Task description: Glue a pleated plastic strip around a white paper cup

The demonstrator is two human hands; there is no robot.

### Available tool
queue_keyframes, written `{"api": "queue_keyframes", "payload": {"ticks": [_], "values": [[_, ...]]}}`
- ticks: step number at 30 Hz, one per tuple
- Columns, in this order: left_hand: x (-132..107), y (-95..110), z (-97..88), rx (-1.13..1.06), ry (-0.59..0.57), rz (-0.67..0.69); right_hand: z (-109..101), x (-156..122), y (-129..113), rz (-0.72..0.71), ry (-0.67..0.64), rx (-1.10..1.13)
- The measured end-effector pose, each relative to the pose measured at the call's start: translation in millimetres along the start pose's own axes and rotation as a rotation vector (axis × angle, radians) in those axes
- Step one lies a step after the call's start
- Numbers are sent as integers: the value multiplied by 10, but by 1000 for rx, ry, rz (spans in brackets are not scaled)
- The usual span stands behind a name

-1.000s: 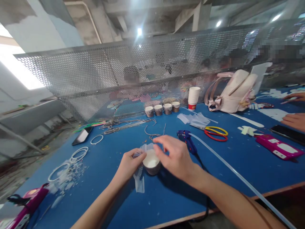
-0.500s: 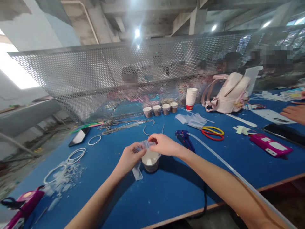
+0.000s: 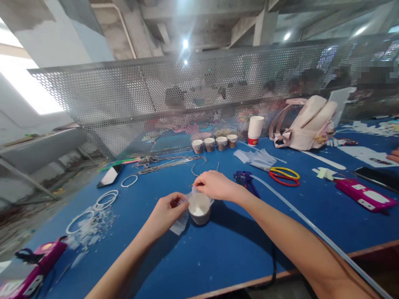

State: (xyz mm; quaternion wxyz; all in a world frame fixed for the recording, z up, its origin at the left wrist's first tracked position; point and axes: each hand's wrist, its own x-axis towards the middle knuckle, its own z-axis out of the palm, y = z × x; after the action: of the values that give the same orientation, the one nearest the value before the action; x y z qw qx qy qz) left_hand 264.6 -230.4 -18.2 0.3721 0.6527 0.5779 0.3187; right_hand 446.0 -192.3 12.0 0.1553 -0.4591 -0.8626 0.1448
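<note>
A small paper cup (image 3: 200,211) with a grey outside and white inside stands upright on the blue table before me. Thin translucent pleated mesh (image 3: 180,225) runs along its rim and hangs down at its left. My left hand (image 3: 171,209) pinches the mesh at the cup's left side, thumb against fingers. At the far rim, my right hand (image 3: 213,185) is closed on the same mesh, its fingertips partly hidden. A blue hot glue gun (image 3: 246,182) lies to the right, a clear glue stick (image 3: 299,214) running from it.
Several grey cups (image 3: 209,144) line the perforated metal screen (image 3: 124,99), beside stacked paper cups (image 3: 255,129) and a pink backpack (image 3: 307,124). Scissors (image 3: 284,176) lie right, white rings (image 3: 107,199) and a phone (image 3: 109,176) left. Magenta power strips (image 3: 364,194) sit on both sides.
The mesh at the cup's left now hangs wider and lower, and more of the cup's inside shows. Both hands stay at the rim. The whole view has shifted slightly.
</note>
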Motion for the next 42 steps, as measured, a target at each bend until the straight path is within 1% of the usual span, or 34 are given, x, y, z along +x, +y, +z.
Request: {"api": "queue_keyframes", "payload": {"ticks": [4, 6, 11, 15, 18, 21, 24, 30, 33, 36, 42], "values": [[-1, 23, 8, 75, 49, 17, -7, 28, -54, -58, -30, -95], [-2, 38, 26, 106, 87, 54, 5, 33, -81, -72, -40, -131], [-14, 108, 71, 176, 117, 151, 61, 39, -98, -79, -45, -190], [31, 189, 68, 292, 154, 168, 104, 58, -65, -80, -42, -210], [98, 257, 55, 340, 166, 161, 112, 64, -46, -75, -37, -216], [159, 284, 51, 302, 160, 115, 104, 59, -35, -68, -30, -209], [180, 253, 53, 190, 138, 51, 93, 57, -26, -59, -21, -185], [110, 170, 80, 102, 138, -32, 96, 85, -15, -37, 9, -79], [79, 144, 117, 78, 168, -68, 106, 92, -12, -26, 23, -11], [78, 103, 155, 59, 209, -63, 102, 85, -16, -8, 34, 64], [114, 18, 184, 57, 260, 22, 21, 57, -14, 12, 42, 205]]}}
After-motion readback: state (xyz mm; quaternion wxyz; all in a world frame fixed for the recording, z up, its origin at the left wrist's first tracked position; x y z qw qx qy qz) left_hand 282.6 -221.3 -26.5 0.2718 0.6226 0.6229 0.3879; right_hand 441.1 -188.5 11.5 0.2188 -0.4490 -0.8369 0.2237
